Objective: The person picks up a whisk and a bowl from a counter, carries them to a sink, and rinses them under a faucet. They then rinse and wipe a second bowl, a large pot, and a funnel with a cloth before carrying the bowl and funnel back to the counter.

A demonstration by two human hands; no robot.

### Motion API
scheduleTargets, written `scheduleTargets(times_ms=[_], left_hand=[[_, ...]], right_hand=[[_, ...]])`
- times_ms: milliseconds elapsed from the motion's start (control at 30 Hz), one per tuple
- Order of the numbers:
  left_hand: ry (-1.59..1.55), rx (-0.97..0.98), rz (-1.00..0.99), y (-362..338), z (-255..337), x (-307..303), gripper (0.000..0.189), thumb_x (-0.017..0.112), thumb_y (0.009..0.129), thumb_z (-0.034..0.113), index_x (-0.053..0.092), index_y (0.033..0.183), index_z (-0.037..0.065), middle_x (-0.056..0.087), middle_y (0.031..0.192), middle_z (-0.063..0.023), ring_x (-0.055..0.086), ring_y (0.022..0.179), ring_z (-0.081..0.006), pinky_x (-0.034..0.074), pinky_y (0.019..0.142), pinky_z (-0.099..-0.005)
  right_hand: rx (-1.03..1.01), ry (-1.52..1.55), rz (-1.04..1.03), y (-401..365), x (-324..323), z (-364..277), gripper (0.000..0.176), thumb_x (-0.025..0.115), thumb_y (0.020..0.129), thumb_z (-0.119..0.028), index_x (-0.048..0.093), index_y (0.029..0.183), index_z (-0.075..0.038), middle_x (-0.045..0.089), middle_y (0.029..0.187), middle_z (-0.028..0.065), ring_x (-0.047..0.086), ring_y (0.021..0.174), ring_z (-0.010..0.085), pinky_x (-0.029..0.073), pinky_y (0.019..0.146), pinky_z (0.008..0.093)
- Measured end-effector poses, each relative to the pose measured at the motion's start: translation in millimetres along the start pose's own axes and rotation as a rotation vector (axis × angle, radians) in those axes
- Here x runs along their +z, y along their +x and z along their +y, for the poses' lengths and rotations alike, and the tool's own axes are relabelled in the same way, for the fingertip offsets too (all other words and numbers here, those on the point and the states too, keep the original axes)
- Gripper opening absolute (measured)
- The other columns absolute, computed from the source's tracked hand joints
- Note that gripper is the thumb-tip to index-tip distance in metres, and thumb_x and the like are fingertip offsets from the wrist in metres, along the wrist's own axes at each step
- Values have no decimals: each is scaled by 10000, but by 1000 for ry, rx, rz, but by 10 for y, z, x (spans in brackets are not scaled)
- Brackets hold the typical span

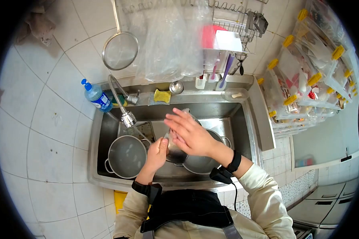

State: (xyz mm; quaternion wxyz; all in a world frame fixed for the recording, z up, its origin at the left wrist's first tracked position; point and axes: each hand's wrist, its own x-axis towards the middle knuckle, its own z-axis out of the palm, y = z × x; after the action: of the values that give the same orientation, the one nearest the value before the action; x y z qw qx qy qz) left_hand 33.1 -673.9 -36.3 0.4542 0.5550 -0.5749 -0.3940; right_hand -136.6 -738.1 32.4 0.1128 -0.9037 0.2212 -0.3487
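Note:
My left hand (157, 153) is closed on the near-left edge of a shiny rounded metal vessel (174, 153), tilted over the sink. Across its top lies my right hand (193, 137), fingers stretched out and close together, hiding much of the vessel; its exact kind cannot be made out. A steel pot (127, 157) with cloudy liquid stands in the sink left of my hands. Partly beneath my right hand and wrist is another two-handled steel pot (201, 164). The faucet head (128, 118) hangs just left of my hands.
The steel sink (243, 131) surrounds the pots. Along its back ledge are a blue soap bottle (96, 95), a yellow sponge (162, 96), a ladle (176, 87) and hanging spatulas (226, 71). A strainer (121, 51) hangs on the wall. Clear bins (295, 75) are stacked at right.

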Motion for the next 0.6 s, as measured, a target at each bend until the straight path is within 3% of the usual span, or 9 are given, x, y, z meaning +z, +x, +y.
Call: scheduleTargets(times_ms=[33,100,167,367,433,500,533,567,600], left_hand=[[1,0,5,7,-37,5,376,369,919,327,509,777,8,460,568,-37,450,533,-107,370,492,-252],[124,310,116,6,-112,64,387,354,923,316,520,772,1,478,571,-57,467,534,-112,376,491,-262],[66,289,118,-37,-46,61,410,343,923,328,528,770,-4,503,589,-60,486,546,-119,382,495,-267],[-140,-12,38,-75,-46,-59,478,320,922,388,533,753,-5,504,598,-23,464,536,-104,375,493,-242],[-266,-70,141,-109,-34,-92,512,293,924,412,536,741,1,506,616,-4,457,547,-98,374,511,-229],[-408,-53,181,-61,-215,-48,513,288,920,432,541,813,-2,539,679,-8,479,577,-104,385,527,-227],[-641,-102,258,-29,-203,0,505,278,915,447,499,968,-4,539,871,-53,514,744,-141,422,642,-265],[-875,-153,334,0,-174,43,548,268,910,463,457,1122,-6,539,1064,-97,549,912,-179,459,757,-303],[-979,-220,283,1,-137,53,552,243,907,478,397,1198,35,474,1177,-89,488,1043,-211,413,865,-339]], right_hand=[[-4,3,-1,-17,20,-67,430,533,772,-162,457,1166,-7,431,1232,137,365,1185,299,304,981,383],[-233,-58,-171,-97,71,-224,448,541,761,-165,458,1177,-20,423,1251,130,364,1195,279,297,987,392],[-204,-106,-109,-109,100,-276,465,543,756,-152,447,1192,-23,413,1262,127,346,1214,272,289,991,402],[244,193,132,-98,-26,237,419,461,841,-172,385,1218,-4,455,1196,154,403,1156,299,321,963,375],[582,748,45,-275,74,588,419,407,872,-211,358,1230,0,492,1136,115,448,1084,249,352,929,343],[789,923,210,-360,125,764,429,349,892,-257,342,1238,-5,516,1043,71,516,896,169,436,791,283],[782,920,213,-383,129,758,429,349,892,-257,342,1238,-5,516,1043,71,516,896,169,436,791,283],[930,1027,272,-440,147,709,429,327,902,-298,347,1239,-32,532,964,65,477,639,138,402,561,242],[1084,1132,331,-516,193,646,431,306,913,-338,351,1239,-60,548,884,59,439,381,107,368,331,202]])
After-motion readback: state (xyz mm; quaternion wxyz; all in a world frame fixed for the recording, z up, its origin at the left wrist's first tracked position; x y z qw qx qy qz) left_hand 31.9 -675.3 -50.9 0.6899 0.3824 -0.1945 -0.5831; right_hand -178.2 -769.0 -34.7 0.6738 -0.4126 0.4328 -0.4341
